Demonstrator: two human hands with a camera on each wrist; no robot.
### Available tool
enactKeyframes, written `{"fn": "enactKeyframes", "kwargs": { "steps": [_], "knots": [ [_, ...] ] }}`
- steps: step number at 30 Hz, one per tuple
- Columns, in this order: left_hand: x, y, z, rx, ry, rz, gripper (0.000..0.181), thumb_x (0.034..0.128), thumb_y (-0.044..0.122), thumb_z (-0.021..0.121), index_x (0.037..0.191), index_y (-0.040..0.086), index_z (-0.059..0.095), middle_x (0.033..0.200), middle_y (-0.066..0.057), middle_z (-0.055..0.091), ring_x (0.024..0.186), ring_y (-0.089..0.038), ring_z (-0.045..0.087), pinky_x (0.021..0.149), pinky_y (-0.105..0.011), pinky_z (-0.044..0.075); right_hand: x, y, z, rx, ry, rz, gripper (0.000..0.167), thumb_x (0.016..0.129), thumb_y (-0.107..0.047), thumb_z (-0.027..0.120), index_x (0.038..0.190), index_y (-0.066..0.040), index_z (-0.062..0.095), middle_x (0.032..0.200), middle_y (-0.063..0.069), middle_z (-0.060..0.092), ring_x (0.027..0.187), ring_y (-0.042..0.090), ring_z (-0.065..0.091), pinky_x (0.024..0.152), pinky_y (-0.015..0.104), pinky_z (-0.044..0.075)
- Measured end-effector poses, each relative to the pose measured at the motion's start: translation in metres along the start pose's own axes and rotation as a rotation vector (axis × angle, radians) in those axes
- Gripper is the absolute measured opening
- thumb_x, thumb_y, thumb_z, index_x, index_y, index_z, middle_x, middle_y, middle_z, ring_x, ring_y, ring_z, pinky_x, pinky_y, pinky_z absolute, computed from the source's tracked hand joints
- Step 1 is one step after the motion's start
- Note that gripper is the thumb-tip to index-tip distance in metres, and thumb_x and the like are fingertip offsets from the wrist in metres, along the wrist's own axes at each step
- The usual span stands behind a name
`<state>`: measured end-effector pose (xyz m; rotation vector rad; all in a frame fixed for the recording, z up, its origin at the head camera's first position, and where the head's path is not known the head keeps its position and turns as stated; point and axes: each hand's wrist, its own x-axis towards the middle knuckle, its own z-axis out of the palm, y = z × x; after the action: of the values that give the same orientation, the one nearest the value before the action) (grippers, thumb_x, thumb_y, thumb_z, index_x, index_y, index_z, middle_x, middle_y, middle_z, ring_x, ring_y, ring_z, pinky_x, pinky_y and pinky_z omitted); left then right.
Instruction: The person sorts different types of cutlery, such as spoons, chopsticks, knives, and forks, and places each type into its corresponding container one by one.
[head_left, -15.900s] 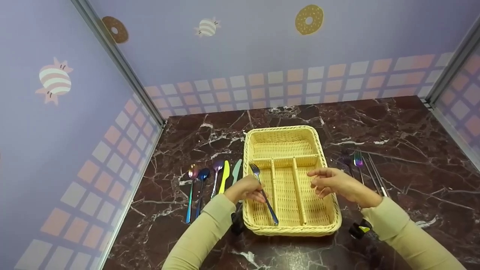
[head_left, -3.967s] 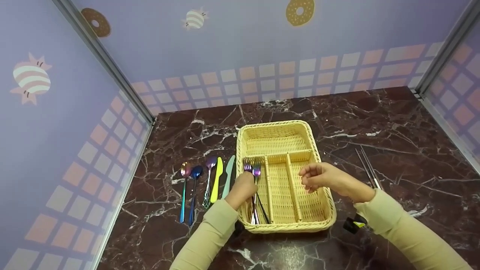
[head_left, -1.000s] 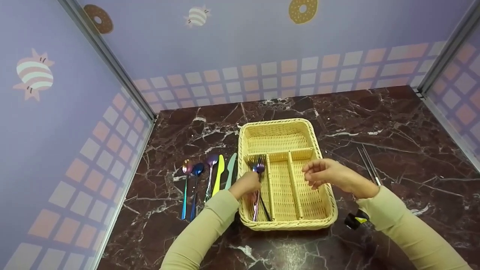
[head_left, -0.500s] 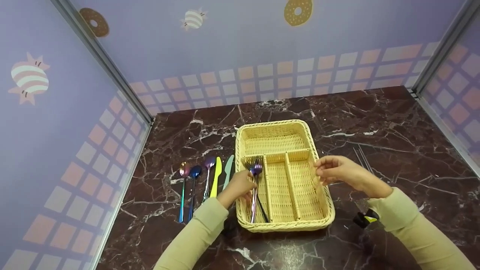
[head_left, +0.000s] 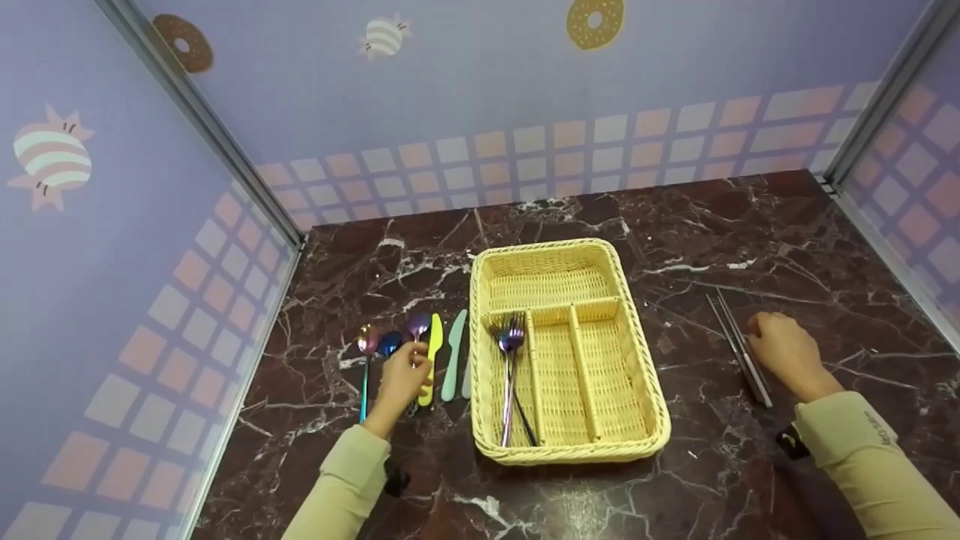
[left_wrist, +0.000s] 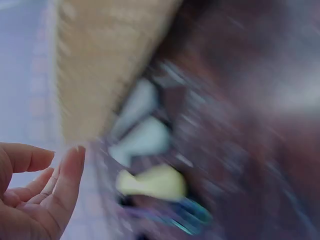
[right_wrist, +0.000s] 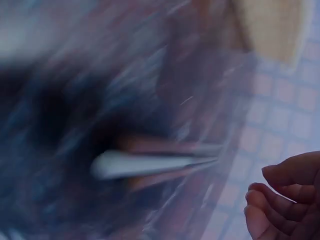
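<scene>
My left hand hovers over the row of cutlery left of the basket, nearest the purple spoon and the yellow knife. The left wrist view shows its thumb and fingers apart, with nothing between them. A copper-headed spoon, a blue spoon and a mint knife lie in the same row. Forks rest in the left front compartment of the wicker basket. At the right, my right hand is beside metal chopsticks, fingers loosely bent and holding nothing in the right wrist view.
Another pale handle shows close against the basket's left side. The basket has a wide rear compartment and three narrow front ones. Patterned panels enclose the dark marble table at the back and sides.
Forks once lying right of the basket are gone from there, and forks now lie in its left compartment. My left hand has left them for the spoons; my right hand has moved right to the chopsticks.
</scene>
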<state>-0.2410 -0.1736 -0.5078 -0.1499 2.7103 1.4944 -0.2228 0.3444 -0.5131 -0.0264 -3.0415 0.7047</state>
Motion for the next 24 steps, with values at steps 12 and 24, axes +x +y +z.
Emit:
{"fn": "enactKeyframes", "kwargs": {
  "steps": [12,24],
  "knots": [
    [0.002,-0.061,-0.031,-0.116,0.086,-0.231,0.033,0.0849,-0.001,0.053,0.117,-0.011,0.049,0.093,-0.024,0.062,0.052,-0.012,0.059,0.043,-0.024,0.051,0.000,0.024,0.013,0.051,-0.145,0.066,0.017,0.079,-0.006,0.053,0.078,0.010,0.059,0.066,0.017,0.056,0.054,0.022,0.048,0.046,0.032,0.038],
    [0.002,-0.054,-0.032,-0.235,0.080,-0.259,0.037,0.0855,-0.002,0.052,0.121,-0.010,0.045,0.098,-0.026,0.062,0.052,-0.011,0.058,0.041,-0.021,0.048,-0.008,0.023,0.007,0.167,-0.325,0.194,0.013,0.073,0.001,0.051,0.077,0.013,0.055,0.055,0.004,0.050,0.048,0.014,0.050,0.044,0.026,0.043]
  ]
}}
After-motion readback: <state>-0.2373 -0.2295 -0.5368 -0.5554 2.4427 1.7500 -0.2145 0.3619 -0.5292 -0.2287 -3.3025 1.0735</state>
